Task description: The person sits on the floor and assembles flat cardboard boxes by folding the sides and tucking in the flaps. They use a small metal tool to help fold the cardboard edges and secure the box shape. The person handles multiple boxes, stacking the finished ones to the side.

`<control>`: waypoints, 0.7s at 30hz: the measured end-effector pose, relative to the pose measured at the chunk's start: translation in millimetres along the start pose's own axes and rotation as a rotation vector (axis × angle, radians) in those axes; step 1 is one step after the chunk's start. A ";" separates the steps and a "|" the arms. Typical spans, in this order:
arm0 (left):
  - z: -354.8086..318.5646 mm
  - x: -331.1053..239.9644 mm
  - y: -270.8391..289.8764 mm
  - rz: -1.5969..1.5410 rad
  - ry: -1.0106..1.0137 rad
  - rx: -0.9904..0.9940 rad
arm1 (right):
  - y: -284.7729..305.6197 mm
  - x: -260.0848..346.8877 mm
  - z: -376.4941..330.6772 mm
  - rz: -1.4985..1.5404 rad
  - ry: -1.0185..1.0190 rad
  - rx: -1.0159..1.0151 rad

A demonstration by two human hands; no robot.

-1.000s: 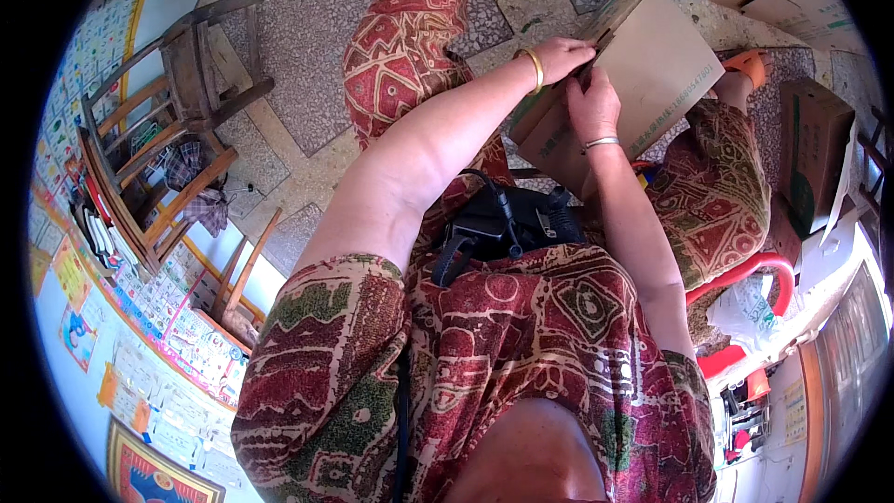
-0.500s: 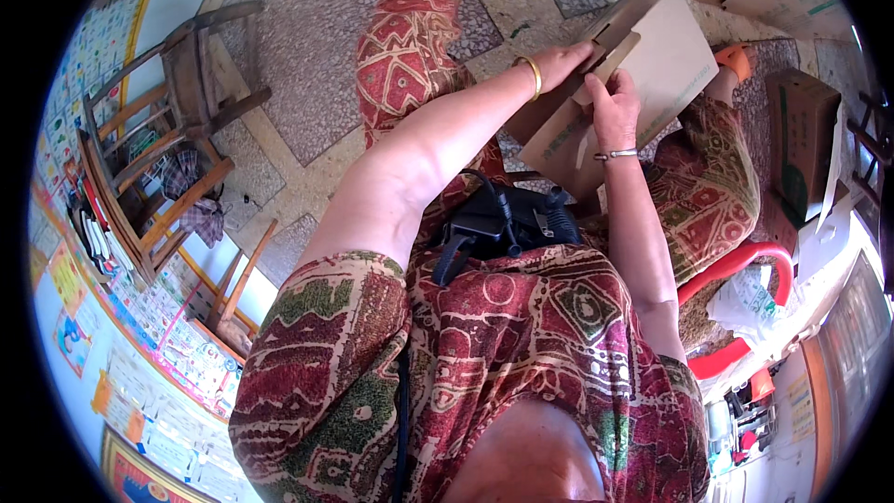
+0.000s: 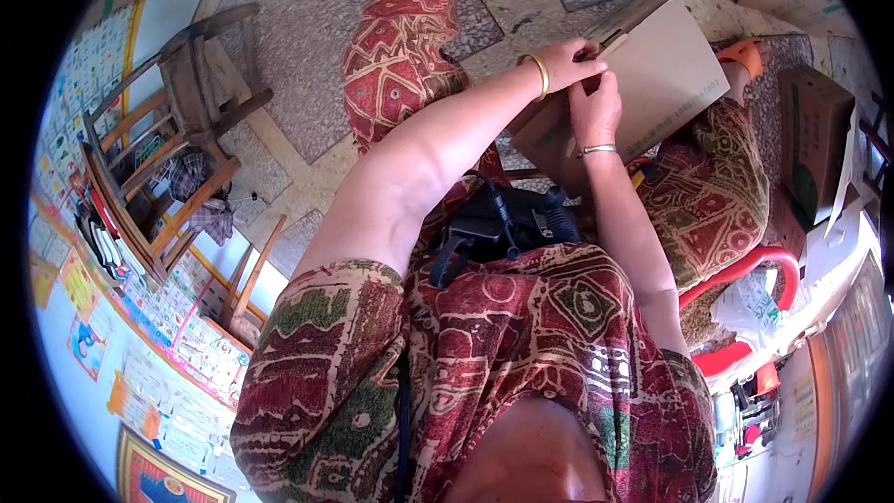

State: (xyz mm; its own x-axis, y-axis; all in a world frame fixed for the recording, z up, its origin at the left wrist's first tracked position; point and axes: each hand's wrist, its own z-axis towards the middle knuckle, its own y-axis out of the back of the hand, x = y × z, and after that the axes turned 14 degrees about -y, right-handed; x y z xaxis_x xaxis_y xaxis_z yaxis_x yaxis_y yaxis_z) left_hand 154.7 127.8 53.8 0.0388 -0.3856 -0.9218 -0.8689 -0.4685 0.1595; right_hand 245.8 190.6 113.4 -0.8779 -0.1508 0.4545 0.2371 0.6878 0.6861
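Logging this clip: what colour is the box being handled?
The box is brown with green print; head view.

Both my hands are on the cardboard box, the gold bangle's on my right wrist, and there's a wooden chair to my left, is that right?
Not quite: the head view shows the gold bangle on your left wrist. The rest holds: your left hand and right hand are on the cardboard box, and the wooden chair is to your left.

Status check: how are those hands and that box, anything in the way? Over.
Left grip and right grip close together at edge of cardboard box; closure unclear. Box angled, partly hiding right leg. Black device nearby, seemingly out of the way.
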 end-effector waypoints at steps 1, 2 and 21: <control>0.6 1.2 -0.6 0.045 0.012 -0.017 | 0.3 -2.3 -0.4 0.052 0.000 0.029; 1.3 2.7 -0.4 0.059 0.018 -0.003 | -0.1 -5.5 -0.8 0.105 -0.001 0.058; -1.0 -13.7 -3.9 0.091 -0.026 0.024 | 25.4 -61.0 5.2 -0.362 0.265 -0.266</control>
State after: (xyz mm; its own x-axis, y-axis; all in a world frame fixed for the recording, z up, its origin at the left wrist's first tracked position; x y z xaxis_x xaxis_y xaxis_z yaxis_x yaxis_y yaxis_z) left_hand 158.1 134.1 66.2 -0.0532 -0.4052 -0.9127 -0.8799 -0.4132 0.2347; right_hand 303.2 221.0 100.2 -0.7958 -0.5437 0.2664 0.0660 0.3595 0.9308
